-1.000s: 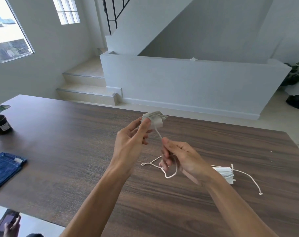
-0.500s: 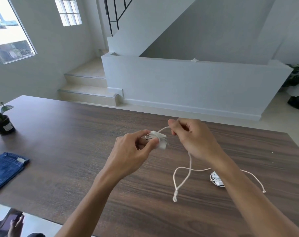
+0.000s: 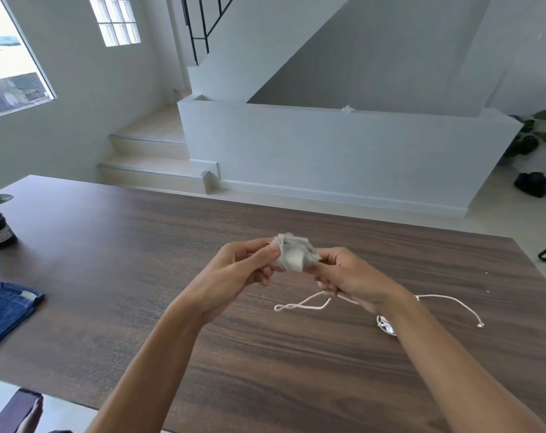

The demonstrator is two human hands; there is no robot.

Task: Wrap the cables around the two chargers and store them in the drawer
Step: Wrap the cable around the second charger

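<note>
Head view: both hands hold a white charger [image 3: 292,256] above the middle of the desk [image 3: 125,260], its cable wound round it. Left hand [image 3: 237,273] pinches the charger's left side between thumb and fingers. Right hand [image 3: 348,278] grips its right side with curled fingers, and the loose cable end [image 3: 299,306] trails from this hand onto the desk. A second charger [image 3: 385,326] lies near the right edge, partly hidden behind the right forearm, its cable [image 3: 452,303] lying loose toward that edge.
</note>
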